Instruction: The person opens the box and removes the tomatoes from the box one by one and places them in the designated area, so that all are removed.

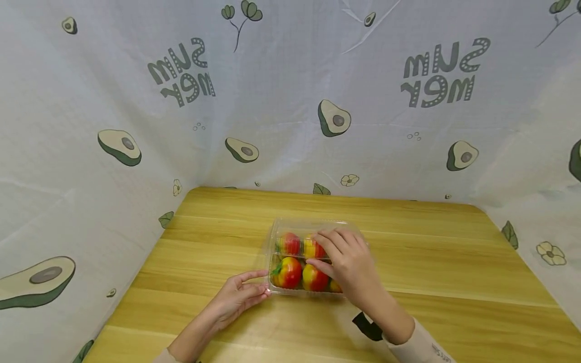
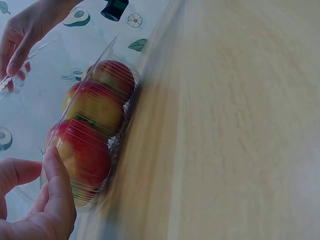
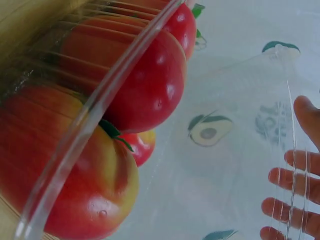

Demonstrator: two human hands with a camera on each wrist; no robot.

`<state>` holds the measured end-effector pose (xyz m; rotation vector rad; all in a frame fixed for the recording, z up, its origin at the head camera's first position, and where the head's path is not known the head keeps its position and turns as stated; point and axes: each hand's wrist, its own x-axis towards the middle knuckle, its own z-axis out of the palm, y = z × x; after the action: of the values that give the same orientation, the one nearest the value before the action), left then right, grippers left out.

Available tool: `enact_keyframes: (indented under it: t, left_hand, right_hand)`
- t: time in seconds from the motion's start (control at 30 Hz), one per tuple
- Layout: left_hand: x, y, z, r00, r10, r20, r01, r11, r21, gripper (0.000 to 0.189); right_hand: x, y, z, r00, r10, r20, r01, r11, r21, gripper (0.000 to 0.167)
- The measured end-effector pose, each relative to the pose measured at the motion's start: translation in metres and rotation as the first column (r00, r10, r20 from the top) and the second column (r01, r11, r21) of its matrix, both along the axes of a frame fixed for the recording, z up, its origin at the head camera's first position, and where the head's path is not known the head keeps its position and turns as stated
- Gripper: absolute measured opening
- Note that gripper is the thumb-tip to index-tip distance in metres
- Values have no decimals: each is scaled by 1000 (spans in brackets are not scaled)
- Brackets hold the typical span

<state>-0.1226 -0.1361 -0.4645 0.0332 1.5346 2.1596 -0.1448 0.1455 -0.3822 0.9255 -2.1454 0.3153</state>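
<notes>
While the clear rectangular plastic box (image 1: 295,292) of round red-and-yellow fruit (image 1: 288,273), at the frame's lower centre, is pinched at its lower-left corner by the left hand (image 1: 238,297), the transparent plastic lid (image 3: 245,95), gripped at its edge by the right hand (image 1: 348,256), is best swung evenly.

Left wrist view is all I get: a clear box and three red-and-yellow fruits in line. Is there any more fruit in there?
Observer: Yes. The head view shows a back row behind the front row, seen through the clear lid.
Visitor: And which corner of the box is the left hand at?
Observer: In the head view, the left hand touches the box at its near left corner.
Visitor: Is anything written on the cloth?
Observer: Yes, the cloth bears the word "summer", mirror-reversed, twice.
</notes>
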Motion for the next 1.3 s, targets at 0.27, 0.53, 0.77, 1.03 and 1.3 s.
enact_keyframes:
  t: [0.27,0.53,0.77,1.03,1.3]
  left_hand:
    - [-1,0,1,1000,-4,-1,4,1000,-7,54]
    - [-1,-1,-1,1000,-14,-8,14,1000,-3,54]
    - [-1,-2,0,1000,-11,-6,11,1000,4,54]
    - [-1,-2,0,1000,-4,-1,4,1000,8,53]
    - [0,-1,1,1000,0,6,-1,1000,12,53]
  right_hand:
    - [-5,10,5,999,5,54,0,994,-109,52]
    - [-10,24,14,994,22,111,10,961,-275,69]
    - [-15,41,21,987,49,154,14,924,-383,50]
    - [-21,55,25,975,48,218,53,898,-436,42]
    - [-27,61,25,948,106,302,62,865,-498,39]
